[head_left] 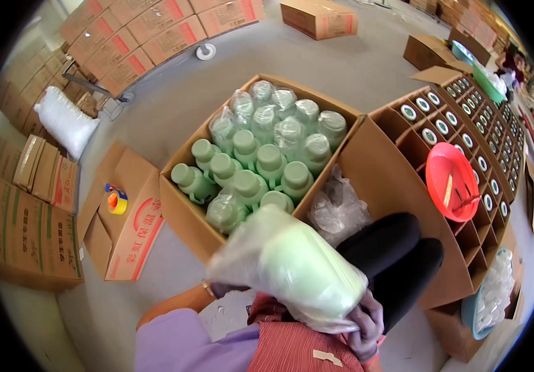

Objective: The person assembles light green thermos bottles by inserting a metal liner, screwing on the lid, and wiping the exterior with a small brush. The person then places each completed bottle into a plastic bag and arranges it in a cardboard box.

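A pale green thermos flask [307, 270] in a clear plastic bag [233, 254] lies tilted across my lap. My right hand [366, 325], in a greyish glove, is closed on its lower right end through the plastic. Dark-gloved, my left hand [225, 289] is behind the bag's left part, and its fingers are hidden. Just beyond the flask stands an open cardboard box [186, 226] packed with several green thermos flasks [249, 186]. The far ones are wrapped in clear plastic; most near ones are bare, with handles showing.
Crumpled plastic bags [339, 208] lie right of the box. A red basin [444, 177] with tools rests on a divided carton [413, 146] of round-ended items. At left are an open carton [133, 232] bearing a yellow tape roll [117, 202], and a white sack [67, 121]. Another person [515, 62] is far right.
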Demonstrator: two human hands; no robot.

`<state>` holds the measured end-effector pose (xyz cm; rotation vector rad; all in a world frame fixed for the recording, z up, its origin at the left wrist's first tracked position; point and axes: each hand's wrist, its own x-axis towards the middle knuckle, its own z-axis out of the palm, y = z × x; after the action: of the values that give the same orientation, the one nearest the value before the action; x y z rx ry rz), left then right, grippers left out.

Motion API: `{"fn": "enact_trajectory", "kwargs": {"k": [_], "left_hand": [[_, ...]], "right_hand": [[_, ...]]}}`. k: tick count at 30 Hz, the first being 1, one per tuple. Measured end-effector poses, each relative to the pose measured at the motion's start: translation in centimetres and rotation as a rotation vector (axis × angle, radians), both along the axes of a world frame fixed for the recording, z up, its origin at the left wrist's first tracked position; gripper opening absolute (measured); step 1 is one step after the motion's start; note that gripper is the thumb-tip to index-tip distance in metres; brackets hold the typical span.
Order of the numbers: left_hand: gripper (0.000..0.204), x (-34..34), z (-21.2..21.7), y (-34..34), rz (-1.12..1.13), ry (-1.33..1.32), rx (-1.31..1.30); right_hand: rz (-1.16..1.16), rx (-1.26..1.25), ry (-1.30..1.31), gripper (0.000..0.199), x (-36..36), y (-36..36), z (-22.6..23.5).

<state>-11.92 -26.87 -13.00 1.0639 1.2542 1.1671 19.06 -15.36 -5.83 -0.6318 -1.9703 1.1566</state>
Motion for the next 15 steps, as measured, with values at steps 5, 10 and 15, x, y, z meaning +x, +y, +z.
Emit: {"fn": "enact_trajectory", "kwargs": {"k": [5,10,15], "left_hand": [[0.035,-8.9,0.0,-6.0,0.580,-0.053,0.020],[0.029,-18.1,-0.1,-5.2,1.076,0.158,0.183],[0.032,-21.7,-6.9,-4.7,1.251,0.912,-0.185]], "right_hand": [[0.395,0.429,-0.220,0.041,-13.3,6.4,0.7],[0.431,0.346,-0.358,0.041,-11.5,8.4,-2.1],[0.216,0.660,-0.584,0.032,-6.7,10.1,-2.6]]}}
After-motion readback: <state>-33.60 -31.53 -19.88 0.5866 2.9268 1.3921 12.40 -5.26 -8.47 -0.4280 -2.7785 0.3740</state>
